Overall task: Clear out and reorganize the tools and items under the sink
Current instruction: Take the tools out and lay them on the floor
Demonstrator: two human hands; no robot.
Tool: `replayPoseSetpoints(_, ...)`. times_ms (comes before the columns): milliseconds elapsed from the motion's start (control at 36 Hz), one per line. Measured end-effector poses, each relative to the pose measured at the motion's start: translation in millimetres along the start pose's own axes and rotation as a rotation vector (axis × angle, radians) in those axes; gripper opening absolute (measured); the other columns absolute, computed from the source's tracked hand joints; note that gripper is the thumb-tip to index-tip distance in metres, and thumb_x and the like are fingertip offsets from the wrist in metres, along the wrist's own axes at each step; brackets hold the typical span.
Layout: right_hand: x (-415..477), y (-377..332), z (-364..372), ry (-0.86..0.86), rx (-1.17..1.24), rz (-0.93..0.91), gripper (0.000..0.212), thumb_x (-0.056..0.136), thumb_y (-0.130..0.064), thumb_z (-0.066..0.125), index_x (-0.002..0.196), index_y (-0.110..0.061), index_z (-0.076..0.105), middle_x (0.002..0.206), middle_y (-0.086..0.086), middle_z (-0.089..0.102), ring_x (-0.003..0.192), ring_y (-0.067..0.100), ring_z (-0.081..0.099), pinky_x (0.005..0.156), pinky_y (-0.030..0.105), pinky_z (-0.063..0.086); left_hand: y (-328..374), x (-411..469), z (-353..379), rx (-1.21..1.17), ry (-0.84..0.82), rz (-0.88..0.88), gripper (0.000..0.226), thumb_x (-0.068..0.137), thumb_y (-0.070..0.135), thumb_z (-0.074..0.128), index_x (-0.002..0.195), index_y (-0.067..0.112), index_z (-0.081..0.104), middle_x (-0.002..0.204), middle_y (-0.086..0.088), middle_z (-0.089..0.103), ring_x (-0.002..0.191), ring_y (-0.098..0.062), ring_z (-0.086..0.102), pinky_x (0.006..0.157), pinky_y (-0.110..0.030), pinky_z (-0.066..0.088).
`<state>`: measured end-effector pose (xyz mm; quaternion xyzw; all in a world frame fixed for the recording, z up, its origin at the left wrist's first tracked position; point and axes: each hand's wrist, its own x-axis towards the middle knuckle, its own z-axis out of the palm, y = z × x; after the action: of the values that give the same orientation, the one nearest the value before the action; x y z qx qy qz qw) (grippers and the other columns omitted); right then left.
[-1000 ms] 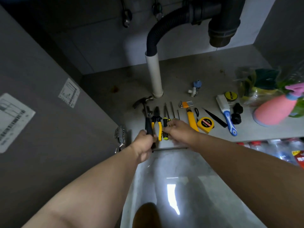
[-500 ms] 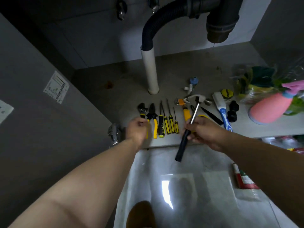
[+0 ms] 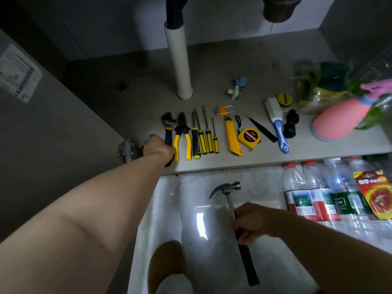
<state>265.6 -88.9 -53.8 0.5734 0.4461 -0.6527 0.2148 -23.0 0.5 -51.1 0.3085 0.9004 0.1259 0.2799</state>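
The left hand point(image 3: 158, 148) reaches into the cupboard under the sink. Its grip is on the black handle of the adjustable wrench point(image 3: 168, 124), at the left end of the row of tools. The fingers are hidden under the hand, but they seem to curl round the handle.

The wrench lies flat on the cupboard floor point(image 3: 131, 107). Its jaw end points to the back wall and its handle points to the front edge, so I think it should slide straight out toward the person. The yellow pliers point(image 3: 182, 134) lie right next to it and could get bumped.

The right hand point(image 3: 252, 223) is well apart, out over the shiny tile floor point(image 3: 169, 209). Its grip holds the claw hammer point(image 3: 228, 188) by the handle, head toward the cupboard. So the left hand is the near one for the wrench.
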Motion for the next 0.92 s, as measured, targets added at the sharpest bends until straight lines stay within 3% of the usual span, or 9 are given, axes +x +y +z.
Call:
replayPoseSetpoints(194,44,21,12,0.346,-0.307,0.027,0.019,0.083,-0.022,0.064,0.097,-0.013,0.072,0.091,0.006,0.074,0.083,0.021,0.073,0.081,0.036,0.062,5,-7,2,0.057,-0.041,-0.033,0.036,0.083,0.014,0.074,0.116,0.002,0.066,0.117,-0.019,0.068,0.107,-0.034,0.067,0.073,-0.032,0.054)
replayPoseSetpoints(306,51,14,5,0.442,-0.273,0.015,0.011,0.087,-0.022,0.063,0.092,-0.013,0.066,0.089,0.003,0.068,0.082,0.018,0.067,0.075,0.028,0.058,0,-12,3,0.034,-0.053,-0.035,0.026,0.084,0.012,0.07,0.108,0.002,0.067,0.109,-0.019,0.068,0.087,-0.032,0.063,0.045,-0.025,0.039)
replayPoseSetpoints(389,55,6,1,0.417,-0.222,0.005,0.019,0.091,-0.027,0.063,0.1,-0.01,0.06,0.092,0.004,0.062,0.083,0.017,0.06,0.073,0.026,0.049,-9,-12,5,-0.03,-0.037,-0.011,0.016,0.091,0.014,0.062,0.097,0.001,0.068,0.104,-0.02,0.071,0.087,-0.035,0.065,0.058,-0.028,0.045)
replayPoseSetpoints(500,57,1,5,0.368,-0.112,0.015,0.047,0.092,-0.028,0.063,0.129,-0.001,0.051,0.124,0.015,0.06,0.113,0.029,0.061,0.092,0.033,0.052,-23,-18,8,-0.315,-0.052,-0.02,0.007,0.094,0.014,0.065,0.092,0.008,0.068,0.096,-0.014,0.067,0.097,-0.032,0.066,0.083,-0.031,0.052)
replayPoseSetpoints(611,44,-8,9,0.436,-0.134,0.007,0.043,0.095,-0.019,0.057,0.133,-0.001,0.046,0.134,0.019,0.051,0.121,0.033,0.054,0.095,0.033,0.046,-37,-39,3,-0.65,-0.189,-0.084,0.005,0.098,0.009,0.063,0.094,0.008,0.066,0.09,-0.012,0.063,0.083,-0.025,0.058,0.081,-0.036,0.051)
replayPoseSetpoints(722,26,-25,5,0.3,0.049,-0.114,0.003,0.093,-0.01,0.057,0.094,-0.008,0.055,0.09,0.017,0.056,0.082,0.025,0.059,0.07,0.03,0.046,-38,-63,-12,-0.801,-0.35,-0.029,0.008,0.099,0.005,0.059,0.097,0.011,0.064,0.081,-0.005,0.067,0.067,-0.015,0.064,0.072,-0.031,0.056)
replayPoseSetpoints(778,11,-36,1,0.118,0.262,-0.211,0.015,0.094,-0.017,0.062,0.081,-0.013,0.055,0.071,0.006,0.056,0.059,0.018,0.056,0.055,0.025,0.044,-35,-75,-21,-0.795,-0.499,0.01,0.012,0.098,0.003,0.06,0.095,0.014,0.063,0.076,0.0,0.068,0.062,-0.009,0.067,0.067,-0.024,0.058)
replayPoseSetpoints(833,-5,-48,-1,0.006,0.373,-0.337,0.018,0.094,-0.034,0.065,0.087,-0.017,0.064,0.072,-0.001,0.063,0.065,0.015,0.062,0.062,0.027,0.049,-32,-87,-26,-0.771,-0.696,0.011,0.013,0.095,0.001,0.063,0.097,0.013,0.064,0.083,-0.001,0.072,0.069,-0.009,0.071,0.071,-0.025,0.061)
replayPoseSetpoints(917,-19,-65,-4,0.096,0.432,-0.511,0.026,0.088,-0.052,0.066,0.099,-0.029,0.071,0.09,-0.006,0.068,0.084,0.014,0.06,0.078,0.034,0.044,-30,-104,-22,-0.639,-0.886,0.04,0.018,0.09,-0.001,0.069,0.104,0.01,0.066,0.097,-0.009,0.072,0.084,-0.016,0.073,0.075,-0.024,0.06)
